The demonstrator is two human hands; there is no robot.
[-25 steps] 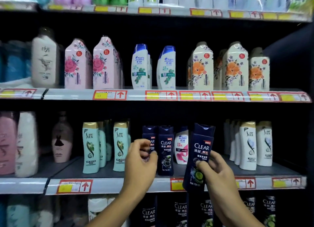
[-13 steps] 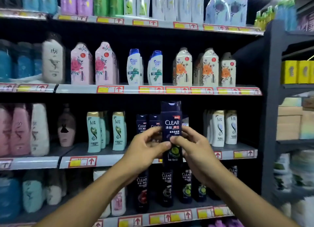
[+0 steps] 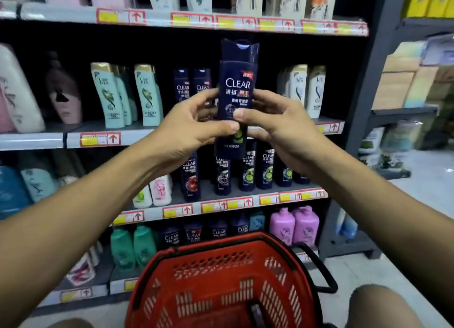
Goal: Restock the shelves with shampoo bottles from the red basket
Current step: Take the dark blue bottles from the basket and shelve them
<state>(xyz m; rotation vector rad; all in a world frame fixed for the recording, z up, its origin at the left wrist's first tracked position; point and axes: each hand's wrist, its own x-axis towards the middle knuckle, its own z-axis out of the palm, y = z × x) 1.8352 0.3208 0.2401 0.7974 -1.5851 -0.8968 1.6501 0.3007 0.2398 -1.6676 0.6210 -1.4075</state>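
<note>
A dark blue CLEAR shampoo bottle stands upright in mid-air in front of the shelves, held by both hands. My left hand grips its lower left side, thumb across the front. My right hand grips its lower right side. Behind it, two matching CLEAR bottles stand on the middle shelf. The red basket sits on the floor below my arms; its inside is mostly dark and I cannot tell what it holds.
Teal bottles and white bottles flank the CLEAR spot. More CLEAR bottles fill the shelf below, and pink jugs sit lower. A grey rack with boxes stands to the right. My knees show at the bottom edge.
My view has tilted down and pulled back, so the red basket now shows. My left hand left the shelf bottle and joined my right hand on the CLEAR bottle, which rose upright.
</note>
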